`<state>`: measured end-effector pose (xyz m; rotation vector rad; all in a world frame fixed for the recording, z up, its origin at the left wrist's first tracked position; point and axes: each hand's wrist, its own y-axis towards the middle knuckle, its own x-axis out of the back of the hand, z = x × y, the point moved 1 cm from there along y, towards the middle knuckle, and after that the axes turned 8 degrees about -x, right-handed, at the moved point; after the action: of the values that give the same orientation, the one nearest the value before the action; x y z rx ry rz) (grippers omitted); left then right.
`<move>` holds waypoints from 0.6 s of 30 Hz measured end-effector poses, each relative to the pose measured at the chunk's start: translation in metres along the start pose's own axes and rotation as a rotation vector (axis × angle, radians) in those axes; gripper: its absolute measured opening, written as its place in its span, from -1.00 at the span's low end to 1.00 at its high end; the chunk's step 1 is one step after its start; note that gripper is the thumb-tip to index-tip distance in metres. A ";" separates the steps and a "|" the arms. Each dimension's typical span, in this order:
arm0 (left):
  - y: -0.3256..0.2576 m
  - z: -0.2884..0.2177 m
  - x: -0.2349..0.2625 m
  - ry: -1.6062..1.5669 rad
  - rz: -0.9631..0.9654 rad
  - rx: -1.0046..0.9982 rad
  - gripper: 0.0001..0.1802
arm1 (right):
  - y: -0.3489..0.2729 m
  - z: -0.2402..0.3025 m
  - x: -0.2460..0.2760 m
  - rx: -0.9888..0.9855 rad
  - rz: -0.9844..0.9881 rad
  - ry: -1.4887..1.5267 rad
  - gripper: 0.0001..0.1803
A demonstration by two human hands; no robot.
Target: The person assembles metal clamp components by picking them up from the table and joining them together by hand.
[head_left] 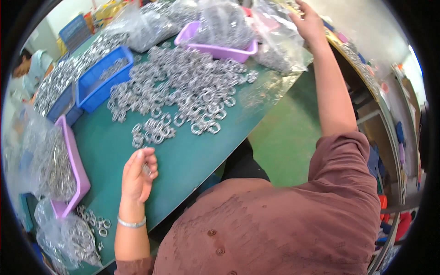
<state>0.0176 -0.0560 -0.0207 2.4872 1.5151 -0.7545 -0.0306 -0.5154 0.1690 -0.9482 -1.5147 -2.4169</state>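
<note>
Over a green, straight-edged worktop (pixel 181 158), my left grip (pixel 136 178) is narrow, its thumb and fingers bent in around a small, shiny, silver-coloured piece (pixel 146 170). The piece sits between palm and fingertips, partly hidden; what shows seems to slant from upper left to lower right, though I cannot be sure of its long axis or which end leads.

Straight ahead, just beyond my left fingertips, lies a small cluster of silver-grey metal rings (pixel 155 130). It is a little wider from left to right than it is deep. Its rings lie at mixed angles (being round, they point no one way). Behind it, slightly to the right, spreads a large heap of similar silver-grey metal rings (pixel 183 82).

My left grip is clearly the nearer to both. My right grip (pixel 310 26) is well apart, at the end of an outstretched arm toward the far right, near a clear, crumpled plastic bag (pixel 278 34). Its fingers are parted, but I cannot tell whether they hold anything.
</note>
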 end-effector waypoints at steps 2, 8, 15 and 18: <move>-0.003 -0.001 -0.002 -0.017 -0.019 0.028 -0.73 | -0.024 0.021 -0.007 0.244 -0.022 0.068 -0.60; -0.003 -0.001 0.002 -0.004 0.088 0.085 -0.82 | -0.172 0.115 -0.036 0.548 0.600 0.598 -0.74; -0.006 -0.003 0.003 0.043 0.067 0.055 -0.83 | -0.252 0.180 -0.066 0.619 0.671 0.555 -0.83; -0.005 -0.003 0.000 0.108 0.067 0.047 -0.84 | -0.257 0.182 -0.074 0.603 0.641 0.513 -0.87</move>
<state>0.0141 -0.0518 -0.0175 2.6384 1.4549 -0.6636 -0.0016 -0.2514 -0.0154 -0.5096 -1.3365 -1.4665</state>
